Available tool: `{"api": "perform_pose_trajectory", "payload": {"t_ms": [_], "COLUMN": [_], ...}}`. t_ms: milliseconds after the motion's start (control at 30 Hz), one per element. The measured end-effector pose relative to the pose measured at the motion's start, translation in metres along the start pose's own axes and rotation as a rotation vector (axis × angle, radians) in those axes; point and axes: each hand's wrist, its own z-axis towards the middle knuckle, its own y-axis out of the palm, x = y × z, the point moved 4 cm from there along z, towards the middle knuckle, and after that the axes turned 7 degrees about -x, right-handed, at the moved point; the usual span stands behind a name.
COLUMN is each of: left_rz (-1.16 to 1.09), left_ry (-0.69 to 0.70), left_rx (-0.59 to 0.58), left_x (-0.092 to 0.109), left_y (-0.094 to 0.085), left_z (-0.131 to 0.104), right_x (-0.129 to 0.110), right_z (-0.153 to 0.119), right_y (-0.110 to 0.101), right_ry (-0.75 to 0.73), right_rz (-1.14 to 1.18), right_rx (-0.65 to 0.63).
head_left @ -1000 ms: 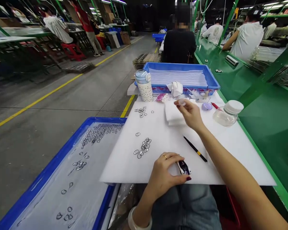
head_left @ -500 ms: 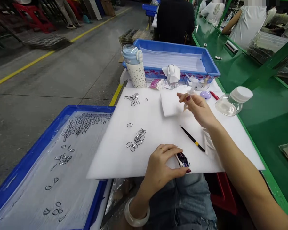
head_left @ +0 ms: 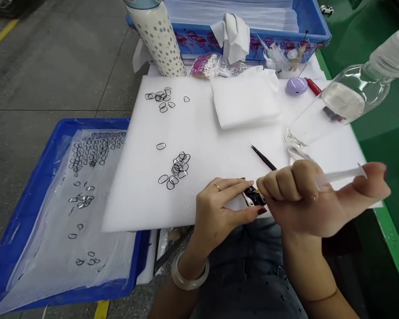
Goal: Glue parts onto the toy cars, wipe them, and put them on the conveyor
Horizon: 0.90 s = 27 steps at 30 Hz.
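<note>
Car (head_left: 251,198): pinched by left hand (head_left: 216,212), fingers part-spread. Syringe (head_left: 339,176): right hand (head_left: 326,217), fingers curled tight, thumb against end; overpressing could smear bodywork.

on the foam sheet (head_left: 136,195), two groups of rings lie at the left: the far group (head_left: 159,96) near the back edge, the near group (head_left: 177,170) before it, with one single ring (head_left: 161,146) between them. the folded sheet (head_left: 246,102) is at the right of the far group, and the tweezers (head_left: 262,157) lie before it. the toy car (head_left: 252,197) is at the near edge, between the fingers of the left hand (head_left: 216,212). the bottle (head_left: 342,99) is at the right. behind the foam sheet is the back tray (head_left: 199,42), with the cup (head_left: 158,40) before its left part. the side tray (head_left: 29,199), with more rings (head_left: 96,148) in it, is at the left.
</note>
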Motion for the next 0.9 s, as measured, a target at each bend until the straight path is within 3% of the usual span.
{"api": "perform_pose_trajectory", "payload": {"t_ms": [267,533,900], "left_rz": [0.017,-0.016,0.027], "left_ry": [-0.016,-0.052,-0.041], "left_rx": [-0.009,0.006,0.020], "left_x": [-0.001,0.001,0.002], "left_y": [0.001,0.001,0.001], "left_z": [0.000,0.000,0.000], "right_x": [-0.001,-0.004,-0.006], "right_z": [-0.001,-0.003,-0.006], "right_y": [0.004,0.011,0.013], "right_ry": [0.079,0.094,0.048], "right_rz": [-0.011,-0.019,-0.050], "right_rx": [-0.004,0.130,0.177]}}
